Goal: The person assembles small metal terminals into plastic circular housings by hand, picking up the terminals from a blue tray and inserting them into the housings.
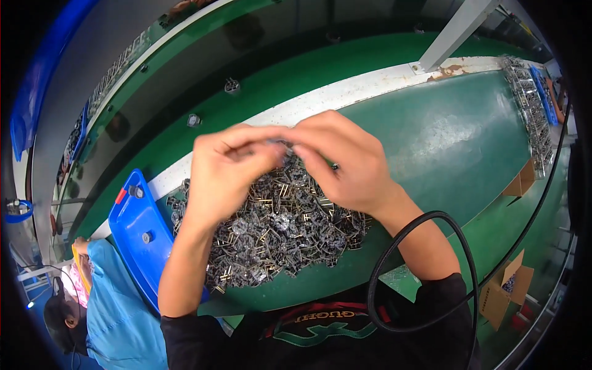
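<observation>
My left hand and my right hand meet fingertip to fingertip above the near side of a white rail. Both are closed in a pinch around a small dark part; fingers cover most of it, and motion blurs it. Below them a heap of small black parts with brassy pins spreads over the green worktable. Beside my left forearm lies a shallow blue tray holding a couple of small dark pieces.
Beyond the white rail runs a green conveyor belt carrying scattered small parts. A black cable loops by my right forearm. Open cardboard boxes stand at right. A person in blue is at lower left. A grey post rises from the rail.
</observation>
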